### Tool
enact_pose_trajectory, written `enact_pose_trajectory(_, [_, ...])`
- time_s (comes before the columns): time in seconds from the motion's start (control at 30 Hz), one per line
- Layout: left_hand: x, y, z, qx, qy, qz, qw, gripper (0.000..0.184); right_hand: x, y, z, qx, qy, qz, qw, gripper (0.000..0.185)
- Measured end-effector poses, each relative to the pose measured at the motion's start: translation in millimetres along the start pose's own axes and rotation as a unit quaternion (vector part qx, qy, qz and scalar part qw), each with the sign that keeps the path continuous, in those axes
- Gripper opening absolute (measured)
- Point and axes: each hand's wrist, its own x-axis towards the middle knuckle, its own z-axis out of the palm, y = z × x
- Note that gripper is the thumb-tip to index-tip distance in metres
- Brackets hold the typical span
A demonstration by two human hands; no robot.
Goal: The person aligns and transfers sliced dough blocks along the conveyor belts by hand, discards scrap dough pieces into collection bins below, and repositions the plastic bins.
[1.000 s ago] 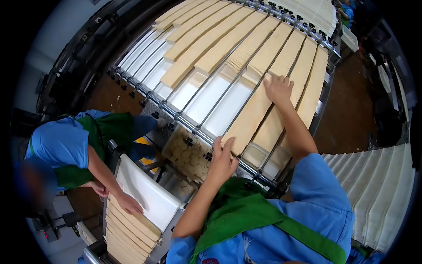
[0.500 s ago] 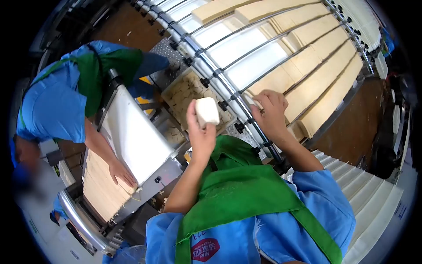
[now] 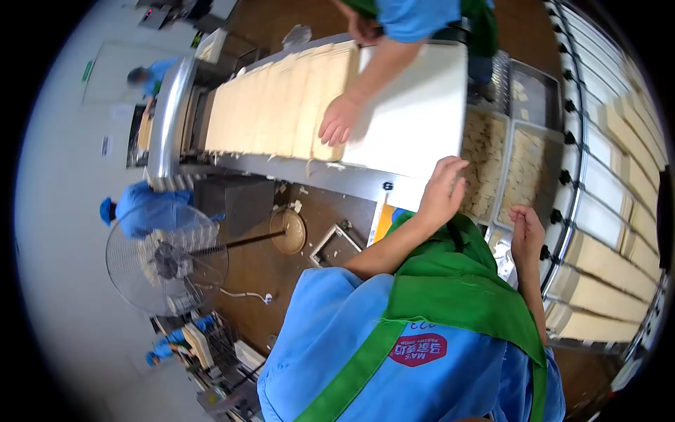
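Observation:
My left hand (image 3: pixel 441 191) is raised beside the near right corner of the white belt (image 3: pixel 415 126). Its fingers are apart and no object shows in them. My right hand (image 3: pixel 527 235) hovers at the near end of two side-by-side crates (image 3: pixel 507 169) full of pale dough pieces, close to the rodded conveyor's metal rail (image 3: pixel 578 183). Its fingers are curled in, with nothing visible between them. Long slabs of pale dough (image 3: pixel 598 278) lie between the conveyor's rods.
Across the white belt, a co-worker's hand (image 3: pixel 341 121) rests at the edge of layered dough sheets (image 3: pixel 274 105). A metal tray (image 3: pixel 536 67) sits beyond the crates. On the floor side stand a fan (image 3: pixel 167 260) and a dark box (image 3: pixel 235 207). Other people work farther left.
My view has swung left. The small white block in my left hand is gone from sight, and that hand is now open. My right hand has come off the rodded conveyor.

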Motion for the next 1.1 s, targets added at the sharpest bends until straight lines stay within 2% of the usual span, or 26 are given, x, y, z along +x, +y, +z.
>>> enact_pose_trajectory(0.03, [-5, -13, -19, 0.024, 0.051, 0.024, 0.998, 0.034, 3, -6, 6, 0.000, -0.014, -0.010, 1.000, 0.015])
enact_pose_trajectory(0.07, [-10, -26, -37, 0.013, 0.109, -0.006, 0.994, 0.033, 6, -12, 13, -0.006, -0.035, -0.002, 0.999, 0.015])
enact_pose_trajectory(0.13, [-16, -52, -83, 0.084, 0.225, -0.028, 0.970, 0.032, 13, -34, 29, -0.002, -0.059, 0.014, 0.998, 0.016])
enact_pose_trajectory(0.17, [-21, -71, -104, 0.123, 0.277, -0.082, 0.949, 0.034, 17, -40, 36, -0.005, -0.067, 0.008, 0.998, 0.016])
enact_pose_trajectory(0.2, [-26, -83, -127, 0.074, 0.322, -0.162, 0.930, 0.039, 21, -46, 44, -0.015, -0.083, -0.001, 0.996, 0.016])
enact_pose_trajectory(0.3, [-47, -151, -193, 0.174, 0.391, -0.256, 0.867, 0.047, 31, -73, 75, -0.021, -0.115, -0.005, 0.993, 0.016])
enact_pose_trajectory(0.37, [-51, -175, -226, 0.185, 0.398, -0.297, 0.848, 0.048, 38, -87, 100, -0.006, -0.123, -0.082, 0.989, 0.017])
enact_pose_trajectory(0.47, [-46, -201, -253, 0.122, 0.342, -0.351, 0.863, 0.048, 47, -113, 131, 0.018, -0.164, -0.074, 0.984, 0.017])
enact_pose_trajectory(0.5, [-43, -211, -257, 0.116, 0.342, -0.354, 0.863, 0.048, 51, -121, 141, 0.034, -0.187, -0.073, 0.979, 0.016])
enact_pose_trajectory(0.57, [-39, -230, -263, 0.181, 0.259, -0.295, 0.902, 0.049, 58, -143, 159, 0.009, -0.209, -0.060, 0.976, 0.016])
enact_pose_trajectory(0.6, [-35, -233, -264, 0.176, 0.259, -0.296, 0.903, 0.049, 62, -153, 171, 0.012, -0.218, -0.079, 0.973, 0.016])
enact_pose_trajectory(0.7, [-16, -218, -261, 0.163, 0.232, -0.289, 0.914, 0.055, 80, -177, 203, 0.005, -0.248, -0.088, 0.965, 0.017])
enact_pose_trajectory(0.77, [-5, -198, -257, 0.200, 0.197, -0.319, 0.905, 0.061, 99, -183, 232, 0.006, -0.261, -0.132, 0.956, 0.016])
enact_pose_trajectory(0.87, [8, -192, -255, 0.179, 0.197, -0.313, 0.912, 0.068, 137, -188, 285, -0.001, -0.253, -0.181, 0.951, 0.016])
enact_pose_trajectory(0.9, [10, -191, -256, 0.172, 0.185, -0.315, 0.915, 0.069, 152, -185, 305, -0.044, -0.257, -0.176, 0.949, 0.018])
enact_pose_trajectory(1.0, [11, -191, -255, 0.164, 0.178, -0.304, 0.921, 0.076, 201, -162, 370, -0.215, -0.201, -0.212, 0.932, 0.041])
enact_pose_trajectory(1.03, [10, -192, -254, 0.167, 0.173, -0.297, 0.924, 0.079, 217, -157, 391, -0.218, -0.192, -0.212, 0.933, 0.041])
enact_pose_trajectory(1.1, [14, -180, -258, 0.203, 0.128, -0.312, 0.919, 0.083, 250, -156, 426, -0.344, -0.129, -0.177, 0.913, 0.063])
